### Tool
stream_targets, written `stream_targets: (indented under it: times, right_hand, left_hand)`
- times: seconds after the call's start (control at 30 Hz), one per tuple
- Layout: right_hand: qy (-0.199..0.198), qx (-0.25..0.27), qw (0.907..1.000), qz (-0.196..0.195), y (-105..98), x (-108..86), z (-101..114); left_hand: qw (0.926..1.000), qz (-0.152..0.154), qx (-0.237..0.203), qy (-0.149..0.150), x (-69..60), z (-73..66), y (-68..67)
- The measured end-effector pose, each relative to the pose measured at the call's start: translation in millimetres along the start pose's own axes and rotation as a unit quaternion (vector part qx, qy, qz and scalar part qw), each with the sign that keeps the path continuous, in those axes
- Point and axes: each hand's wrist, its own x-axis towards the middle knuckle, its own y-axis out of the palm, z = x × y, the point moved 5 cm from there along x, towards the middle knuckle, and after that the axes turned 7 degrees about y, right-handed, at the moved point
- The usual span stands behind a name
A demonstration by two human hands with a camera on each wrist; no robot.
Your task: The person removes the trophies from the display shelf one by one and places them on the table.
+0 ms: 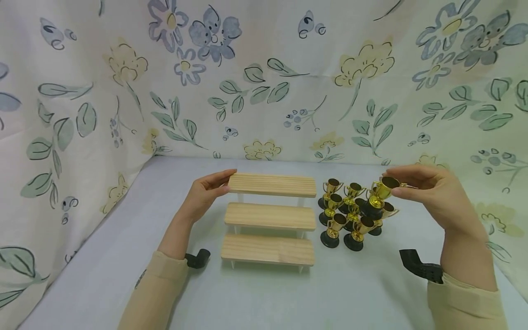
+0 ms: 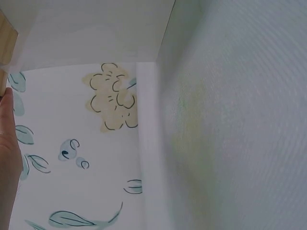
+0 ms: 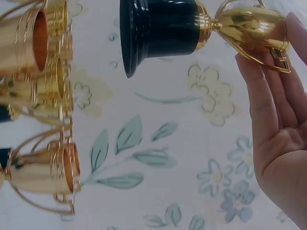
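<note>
My right hand (image 1: 433, 190) pinches a small gold trophy cup (image 1: 384, 188) by its bowl and handle. It is raised over the other cups, and the right wrist view shows its black base (image 3: 160, 28) apart from them. My left hand (image 1: 202, 195) grips the left end of the top step of a three-step wooden display stand (image 1: 272, 184), thumb in front and fingers behind. In the left wrist view only part of that hand (image 2: 8, 158) shows, touching the wood's edge.
Several more gold trophy cups (image 1: 333, 222) with black bases stand close together right of the stand. The stand's lower steps (image 1: 268, 250) rest on clear supports. A flower-patterned cloth (image 1: 264, 91) hangs behind the white table (image 1: 264, 298).
</note>
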Motion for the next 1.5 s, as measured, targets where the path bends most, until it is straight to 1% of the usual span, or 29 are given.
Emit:
stream_targets:
  times: [0.17, 0.37, 0.5, 0.6, 0.8, 1.03, 1.13, 1.23, 1.4, 1.5]
  right_hand:
    - [0.02, 0.008, 0.9997, -0.009, -18, -7.8, -11]
    - [0.027, 0.041, 0.9988, 0.002, -38, -16.9, -24]
    - [0.043, 0.037, 0.9984, 0.003, -51, -23.3, -33]
    - [0.055, 0.02, 0.9983, 0.01, -57, -26.4, -38]
    - [0.074, -0.01, 0.995, 0.067, -54, -27.3, -50]
    - [0.103, -0.06, 0.9879, 0.1, -49, -28.1, -68]
    - [0.115, -0.096, 0.9814, 0.12, -49, -30.1, -74]
    - [0.129, -0.137, 0.9719, 0.141, -48, -32.8, -80]
    - [0.146, -0.13, 0.9637, 0.182, -42, -34.5, -89]
    - [0.152, -0.124, 0.9613, 0.193, -39, -33.2, -92]
  left_hand:
    - [1.0, 0.0, -0.004, 0.001, 0.3, 0.6, -0.5]
    - [1.0, 0.0, -0.007, 0.0, 0.0, 2.6, -1.3]
    - [1.0, 0.0, -0.009, -0.003, -0.1, 3.7, -1.5]
    - [0.9999, 0.0, -0.011, -0.002, 0.1, 3.7, -1.6]
    - [0.9999, -0.001, -0.014, 0.007, 0.9, 3.3, -2.4]
    - [0.9999, 0.002, -0.011, 0.013, -0.9, 3.0, -3.6]
    - [0.9999, -0.002, -0.008, 0.014, -0.7, 2.7, -3.8]
    - [0.9999, -0.001, -0.009, 0.013, 0.2, 2.8, -3.4]
    - [0.9999, 0.001, -0.011, 0.01, 1.6, 3.7, -2.2]
    - [0.9999, 0.0, -0.014, 0.008, 1.6, 3.1, -1.5]
